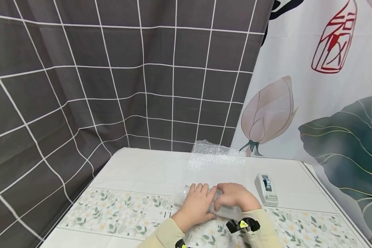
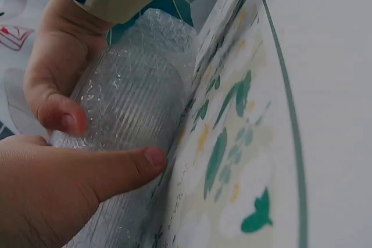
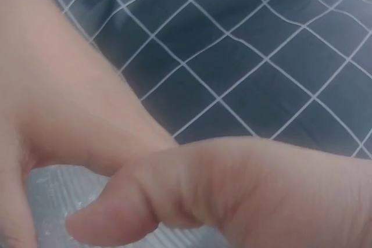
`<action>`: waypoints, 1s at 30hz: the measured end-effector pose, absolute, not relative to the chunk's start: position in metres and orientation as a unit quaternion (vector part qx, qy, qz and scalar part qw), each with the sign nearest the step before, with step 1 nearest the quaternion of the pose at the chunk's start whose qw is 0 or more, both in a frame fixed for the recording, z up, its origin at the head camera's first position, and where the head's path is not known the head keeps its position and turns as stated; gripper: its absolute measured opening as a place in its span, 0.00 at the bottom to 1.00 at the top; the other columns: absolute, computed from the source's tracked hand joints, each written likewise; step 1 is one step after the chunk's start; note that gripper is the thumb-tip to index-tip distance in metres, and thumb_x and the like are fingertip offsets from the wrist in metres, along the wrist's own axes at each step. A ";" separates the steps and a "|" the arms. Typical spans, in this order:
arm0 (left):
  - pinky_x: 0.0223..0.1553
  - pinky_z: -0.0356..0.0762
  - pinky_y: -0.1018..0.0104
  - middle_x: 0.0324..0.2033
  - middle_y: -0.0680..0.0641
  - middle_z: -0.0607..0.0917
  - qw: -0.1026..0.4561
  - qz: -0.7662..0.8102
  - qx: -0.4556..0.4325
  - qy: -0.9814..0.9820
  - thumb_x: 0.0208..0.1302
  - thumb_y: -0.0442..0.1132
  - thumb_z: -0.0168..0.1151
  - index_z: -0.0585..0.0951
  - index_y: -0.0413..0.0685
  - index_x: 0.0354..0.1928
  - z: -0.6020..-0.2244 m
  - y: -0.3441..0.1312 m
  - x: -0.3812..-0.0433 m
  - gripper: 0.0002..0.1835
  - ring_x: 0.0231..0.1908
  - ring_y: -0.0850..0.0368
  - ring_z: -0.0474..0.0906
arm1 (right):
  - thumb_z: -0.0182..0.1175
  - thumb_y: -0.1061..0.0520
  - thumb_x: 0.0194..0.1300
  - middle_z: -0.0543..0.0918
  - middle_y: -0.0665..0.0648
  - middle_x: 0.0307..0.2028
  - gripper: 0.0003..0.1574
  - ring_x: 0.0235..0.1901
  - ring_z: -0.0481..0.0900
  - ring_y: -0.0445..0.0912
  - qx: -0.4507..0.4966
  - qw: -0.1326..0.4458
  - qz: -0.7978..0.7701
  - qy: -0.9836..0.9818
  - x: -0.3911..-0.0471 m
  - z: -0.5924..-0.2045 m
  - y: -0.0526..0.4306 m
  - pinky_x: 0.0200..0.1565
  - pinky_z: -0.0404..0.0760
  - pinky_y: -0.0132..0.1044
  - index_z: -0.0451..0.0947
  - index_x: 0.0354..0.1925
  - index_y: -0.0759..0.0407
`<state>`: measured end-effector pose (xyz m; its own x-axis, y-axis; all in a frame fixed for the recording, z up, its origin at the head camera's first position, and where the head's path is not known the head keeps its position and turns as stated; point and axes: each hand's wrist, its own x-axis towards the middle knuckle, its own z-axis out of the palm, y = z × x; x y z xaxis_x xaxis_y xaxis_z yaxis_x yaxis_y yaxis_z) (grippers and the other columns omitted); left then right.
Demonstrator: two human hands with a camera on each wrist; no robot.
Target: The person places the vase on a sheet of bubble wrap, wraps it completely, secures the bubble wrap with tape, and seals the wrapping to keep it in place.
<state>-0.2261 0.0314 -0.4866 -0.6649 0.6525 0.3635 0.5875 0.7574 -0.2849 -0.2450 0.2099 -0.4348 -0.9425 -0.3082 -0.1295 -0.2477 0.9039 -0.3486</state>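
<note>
With your left hand (image 1: pixel 196 206) spread over and right hand (image 1: pixel 235 196) gripping the bubble-wrapped ribbed cylinder (image 2: pixel 135 103), support both ends: it is probably light, stiff and breakable.

Bare hands (image 1: pixel 196 205), pale cream sleeves (image 1: pixel 268 229), black wrist straps (image 1: pixel 253 224), small bright yellow marks (image 1: pixel 243 224) on the straps

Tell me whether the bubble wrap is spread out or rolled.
Both: the bubble wrap curls around a ribbed clear object at its near end; the far part spreads over the table.

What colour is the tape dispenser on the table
The tape dispenser is off-white, clearest in the head view.
</note>
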 end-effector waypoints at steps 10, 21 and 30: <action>0.42 0.78 0.62 0.40 0.51 0.80 0.189 0.041 -0.345 -0.918 0.48 0.78 0.64 0.72 0.51 0.65 -0.483 0.028 -0.235 0.50 0.40 0.56 0.76 | 0.79 0.48 0.44 0.83 0.62 0.54 0.46 0.57 0.79 0.62 -0.165 0.105 -0.223 0.955 -0.234 -0.414 0.218 0.59 0.74 0.60 0.76 0.61 0.60; 0.30 0.79 0.64 0.35 0.51 0.84 0.119 -0.028 -0.311 -0.943 0.45 0.77 0.64 0.79 0.51 0.59 -0.475 0.020 -0.241 0.47 0.33 0.55 0.80 | 0.81 0.52 0.35 0.79 0.66 0.56 0.55 0.61 0.73 0.65 -0.207 0.045 -0.108 0.971 -0.210 -0.411 0.189 0.66 0.66 0.63 0.73 0.62 0.67; 0.33 0.80 0.63 0.33 0.52 0.85 0.070 -0.067 -0.294 -0.951 0.46 0.79 0.62 0.81 0.49 0.54 -0.469 0.014 -0.242 0.46 0.32 0.55 0.82 | 0.85 0.44 0.23 0.78 0.58 0.49 0.64 0.56 0.75 0.58 -0.208 -0.010 0.001 0.978 -0.209 -0.430 0.176 0.65 0.68 0.56 0.72 0.62 0.59</action>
<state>-0.2416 0.0140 -0.4695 -0.8175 0.5497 0.1718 0.5684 0.8181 0.0871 -0.2089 0.1763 -0.4301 -0.9131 -0.4073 0.0189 -0.4073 0.9133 0.0055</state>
